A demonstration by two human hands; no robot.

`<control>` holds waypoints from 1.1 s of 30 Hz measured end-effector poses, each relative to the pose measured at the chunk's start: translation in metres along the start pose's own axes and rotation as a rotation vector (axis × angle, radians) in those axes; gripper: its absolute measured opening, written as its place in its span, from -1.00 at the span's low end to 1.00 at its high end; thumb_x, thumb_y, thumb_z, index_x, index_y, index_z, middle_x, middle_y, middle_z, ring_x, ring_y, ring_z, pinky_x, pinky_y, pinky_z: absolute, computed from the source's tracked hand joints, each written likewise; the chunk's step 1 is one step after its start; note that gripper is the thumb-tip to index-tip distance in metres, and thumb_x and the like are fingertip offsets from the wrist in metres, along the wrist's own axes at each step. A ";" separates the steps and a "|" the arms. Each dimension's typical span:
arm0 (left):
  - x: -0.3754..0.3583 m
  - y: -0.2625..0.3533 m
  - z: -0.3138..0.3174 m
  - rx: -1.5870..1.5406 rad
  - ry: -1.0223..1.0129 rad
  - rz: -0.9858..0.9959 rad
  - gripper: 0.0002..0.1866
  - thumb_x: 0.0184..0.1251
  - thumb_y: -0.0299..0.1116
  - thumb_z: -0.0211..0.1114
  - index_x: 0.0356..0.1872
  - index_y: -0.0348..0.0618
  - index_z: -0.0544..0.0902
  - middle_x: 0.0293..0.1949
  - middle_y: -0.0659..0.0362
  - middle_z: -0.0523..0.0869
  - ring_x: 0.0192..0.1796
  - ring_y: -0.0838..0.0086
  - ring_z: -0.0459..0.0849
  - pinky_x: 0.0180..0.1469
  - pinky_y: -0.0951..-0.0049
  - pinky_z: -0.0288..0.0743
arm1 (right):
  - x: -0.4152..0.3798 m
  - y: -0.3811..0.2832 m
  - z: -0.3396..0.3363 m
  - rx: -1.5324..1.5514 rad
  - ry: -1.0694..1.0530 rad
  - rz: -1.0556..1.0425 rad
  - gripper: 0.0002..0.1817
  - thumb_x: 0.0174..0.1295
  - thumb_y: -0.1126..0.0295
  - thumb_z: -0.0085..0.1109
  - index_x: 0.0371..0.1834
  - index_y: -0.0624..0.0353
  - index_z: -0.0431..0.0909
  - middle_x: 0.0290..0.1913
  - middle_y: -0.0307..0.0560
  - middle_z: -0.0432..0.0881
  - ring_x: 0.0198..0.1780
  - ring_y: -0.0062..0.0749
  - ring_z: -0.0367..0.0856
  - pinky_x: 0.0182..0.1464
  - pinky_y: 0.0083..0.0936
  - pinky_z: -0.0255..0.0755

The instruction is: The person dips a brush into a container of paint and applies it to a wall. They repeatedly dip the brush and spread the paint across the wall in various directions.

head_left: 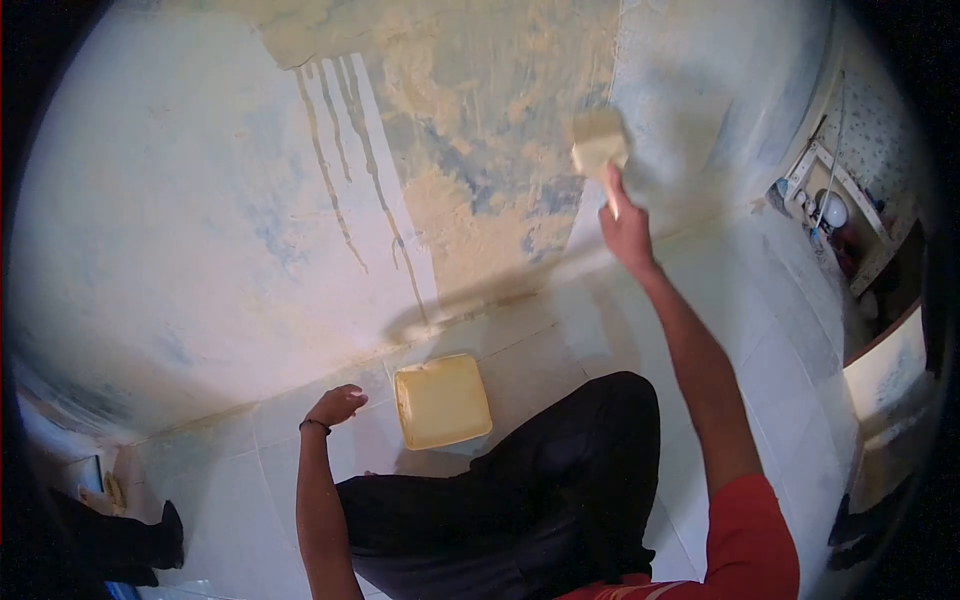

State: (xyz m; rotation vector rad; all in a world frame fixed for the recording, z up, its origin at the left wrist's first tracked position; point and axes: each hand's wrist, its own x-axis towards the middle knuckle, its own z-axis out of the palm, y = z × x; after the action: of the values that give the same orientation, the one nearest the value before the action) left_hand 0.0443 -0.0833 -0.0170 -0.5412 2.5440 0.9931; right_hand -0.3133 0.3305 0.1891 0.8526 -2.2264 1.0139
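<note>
My right hand (pixel 628 235) is closed around the handle of a wide paintbrush (pixel 600 155). The pale yellow, slightly blurred bristles point up and overlap the patchy wall (pixel 480 150) near its right side. My left hand (pixel 337 404), with a dark band at the wrist, hovers over the floor with fingers loosely bent and nothing in them. Just right of it stands a square, cream-yellow paint container (pixel 399 412), filled with pale yellow paint. Thin drips of paint run down the white strip of wall above the container.
Pale tiles cover the floor (pixel 215 500) up to the base of the wall. My bent legs in dark trousers (pixel 500 520) lie close to the container. At right stands a white frame-like object (pixel 850 180) with items in it. Dark shoes (pixel 170 535) show at lower left.
</note>
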 end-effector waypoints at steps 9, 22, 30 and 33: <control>0.019 -0.038 0.013 0.038 -0.011 0.044 -0.49 0.21 -0.04 0.17 0.04 -0.23 0.54 -0.12 -0.01 0.69 -0.26 0.34 0.70 -0.08 0.33 0.52 | 0.188 -0.080 -0.101 0.001 0.191 0.152 -0.26 0.14 0.44 -0.06 0.46 -0.08 0.00 -0.58 0.01 0.54 -0.68 -0.33 0.48 -0.59 -0.43 0.42; 0.003 0.006 0.003 -0.039 -0.014 -0.165 -0.52 0.23 -0.05 0.16 0.03 -0.18 0.55 -0.14 -0.01 0.69 -0.29 0.32 0.71 -0.08 0.32 0.53 | 0.074 0.055 -0.020 -0.113 0.165 -0.144 -0.21 0.07 0.50 -0.03 0.43 -0.23 0.01 -0.23 0.40 0.54 -0.18 0.28 0.54 -0.19 -0.10 0.45; 0.030 -0.056 0.022 0.107 -0.100 -0.010 -0.51 0.22 -0.03 0.16 0.03 -0.20 0.54 -0.14 -0.02 0.69 -0.28 0.31 0.72 -0.08 0.32 0.53 | -0.068 0.115 0.034 -0.111 -0.274 0.195 -0.19 0.07 0.49 -0.05 0.44 -0.22 -0.06 -0.39 0.43 0.53 -0.30 0.30 0.55 -0.20 0.02 0.40; 0.011 0.003 0.009 0.026 -0.087 -0.247 -0.50 0.22 -0.03 0.15 0.04 -0.20 0.54 -0.13 -0.02 0.69 -0.27 0.31 0.72 -0.06 0.31 0.53 | -0.096 0.123 0.048 -0.132 -0.437 0.329 -0.20 0.08 0.45 -0.04 0.44 -0.24 -0.06 -0.39 0.42 0.55 -0.28 0.28 0.56 -0.15 0.03 0.41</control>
State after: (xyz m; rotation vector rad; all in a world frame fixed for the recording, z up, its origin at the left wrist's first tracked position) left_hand 0.0357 -0.0775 -0.0267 -0.7657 2.3417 0.8737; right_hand -0.3510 0.3864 0.0404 0.7141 -2.8421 0.8689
